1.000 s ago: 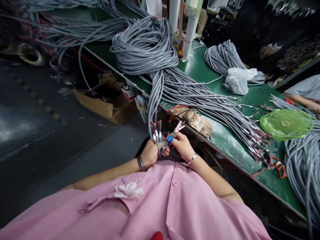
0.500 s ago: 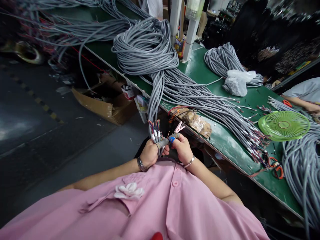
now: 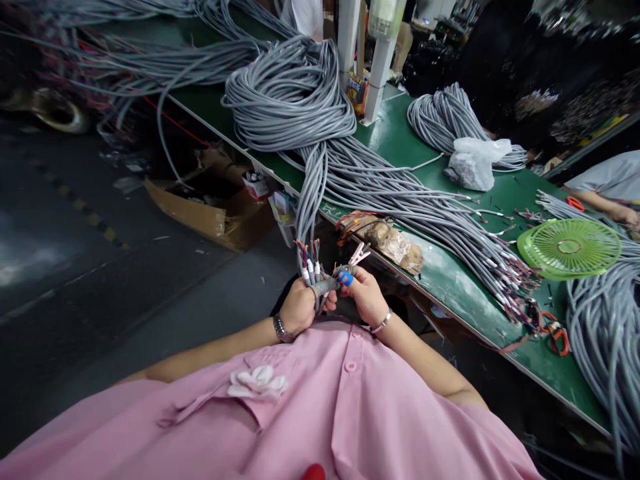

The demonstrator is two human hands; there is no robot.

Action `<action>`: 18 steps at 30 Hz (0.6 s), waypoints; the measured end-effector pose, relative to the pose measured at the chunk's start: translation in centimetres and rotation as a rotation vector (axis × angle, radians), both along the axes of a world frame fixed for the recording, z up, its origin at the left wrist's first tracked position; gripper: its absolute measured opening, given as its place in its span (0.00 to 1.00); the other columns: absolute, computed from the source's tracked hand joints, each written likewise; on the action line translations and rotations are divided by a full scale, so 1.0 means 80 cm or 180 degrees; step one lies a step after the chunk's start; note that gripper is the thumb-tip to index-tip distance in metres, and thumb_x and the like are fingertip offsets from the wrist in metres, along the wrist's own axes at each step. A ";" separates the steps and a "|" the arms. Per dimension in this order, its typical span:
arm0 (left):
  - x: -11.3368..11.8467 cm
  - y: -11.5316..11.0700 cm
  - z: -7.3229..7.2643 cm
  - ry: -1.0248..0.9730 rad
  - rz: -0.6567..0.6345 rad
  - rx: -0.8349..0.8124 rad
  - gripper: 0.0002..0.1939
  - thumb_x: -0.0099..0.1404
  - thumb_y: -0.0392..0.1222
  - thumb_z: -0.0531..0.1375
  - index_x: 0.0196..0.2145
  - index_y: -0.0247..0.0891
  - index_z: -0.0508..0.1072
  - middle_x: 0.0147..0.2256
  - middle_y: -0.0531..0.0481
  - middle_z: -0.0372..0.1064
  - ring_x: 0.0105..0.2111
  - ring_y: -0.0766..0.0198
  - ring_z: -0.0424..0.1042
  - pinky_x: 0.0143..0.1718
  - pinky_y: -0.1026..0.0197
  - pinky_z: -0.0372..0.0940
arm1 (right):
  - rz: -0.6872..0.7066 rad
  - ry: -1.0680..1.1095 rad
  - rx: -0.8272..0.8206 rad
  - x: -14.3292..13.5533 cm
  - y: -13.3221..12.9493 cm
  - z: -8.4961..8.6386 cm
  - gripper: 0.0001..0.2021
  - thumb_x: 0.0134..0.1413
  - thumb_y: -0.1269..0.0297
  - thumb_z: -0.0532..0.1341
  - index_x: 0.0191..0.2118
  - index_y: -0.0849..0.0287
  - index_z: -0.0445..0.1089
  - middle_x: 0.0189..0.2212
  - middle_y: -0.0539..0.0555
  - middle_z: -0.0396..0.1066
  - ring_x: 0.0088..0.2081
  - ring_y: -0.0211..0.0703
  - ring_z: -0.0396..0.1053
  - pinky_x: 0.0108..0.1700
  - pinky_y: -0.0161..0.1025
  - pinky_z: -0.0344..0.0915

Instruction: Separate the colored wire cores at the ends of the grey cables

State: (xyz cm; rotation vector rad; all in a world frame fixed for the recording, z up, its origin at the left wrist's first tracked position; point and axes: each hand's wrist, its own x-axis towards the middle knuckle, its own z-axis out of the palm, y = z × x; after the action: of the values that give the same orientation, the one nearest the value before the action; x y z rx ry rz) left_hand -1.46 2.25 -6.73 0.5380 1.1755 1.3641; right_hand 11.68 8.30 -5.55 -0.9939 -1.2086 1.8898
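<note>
Several grey cables (image 3: 311,193) hang over the table edge down to my lap, their ends showing coloured wires (image 3: 315,251) and white collars. My left hand (image 3: 299,308) is closed around these cables near their ends. Across its fingers lies a thicker grey cable piece (image 3: 325,287), running toward the other hand. My right hand (image 3: 369,299), with a blue wrap (image 3: 345,278) on one digit, pinches the right part of this piece. Just beyond its fingers shows a pale pink clip (image 3: 359,254); I cannot tell whether it touches the hand.
On the green table (image 3: 395,137) lie a big cable coil (image 3: 290,93), a smaller coil (image 3: 445,123), a plastic bag (image 3: 471,164), a taped brown bundle (image 3: 393,245), a green fan (image 3: 569,248) and orange-handled scissors (image 3: 556,333). A cardboard box (image 3: 200,217) stands below. A co-worker's arm (image 3: 603,207) is at right.
My right hand has turned slightly, so more of the blue wrap shows, and its end of the grey piece has shifted a little. My left hand keeps its grip on the cables.
</note>
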 end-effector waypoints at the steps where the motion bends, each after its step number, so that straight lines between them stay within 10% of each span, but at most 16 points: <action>1: -0.001 0.000 0.002 -0.0064 0.0020 -0.0012 0.09 0.53 0.43 0.64 0.26 0.33 0.73 0.20 0.50 0.71 0.16 0.66 0.68 0.17 0.66 0.61 | 0.0030 0.0053 -0.0045 0.005 0.001 -0.003 0.16 0.46 0.52 0.67 0.35 0.60 0.71 0.25 0.49 0.67 0.25 0.33 0.62 0.29 0.33 0.62; 9: -0.007 0.002 0.024 -0.0397 -0.0364 0.0017 0.10 0.53 0.44 0.64 0.27 0.33 0.73 0.16 0.53 0.67 0.12 0.68 0.62 0.13 0.65 0.58 | -0.0143 0.0524 -0.0667 0.027 0.040 -0.009 0.25 0.52 0.39 0.56 0.36 0.60 0.71 0.32 0.54 0.70 0.25 0.34 0.64 0.28 0.33 0.65; 18: 0.005 0.024 0.030 -0.0632 -0.0682 -0.0042 0.09 0.54 0.44 0.64 0.27 0.34 0.74 0.16 0.53 0.67 0.13 0.70 0.61 0.13 0.67 0.56 | -0.0850 -0.0076 0.0687 0.003 0.043 -0.011 0.26 0.53 0.39 0.55 0.31 0.60 0.72 0.27 0.53 0.71 0.26 0.37 0.62 0.31 0.35 0.61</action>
State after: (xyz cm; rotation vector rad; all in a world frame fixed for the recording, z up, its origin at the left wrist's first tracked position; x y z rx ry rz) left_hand -1.10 4.20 -4.36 0.4923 0.9373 1.1957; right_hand 11.92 11.76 -6.40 -1.0066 -1.1993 1.5117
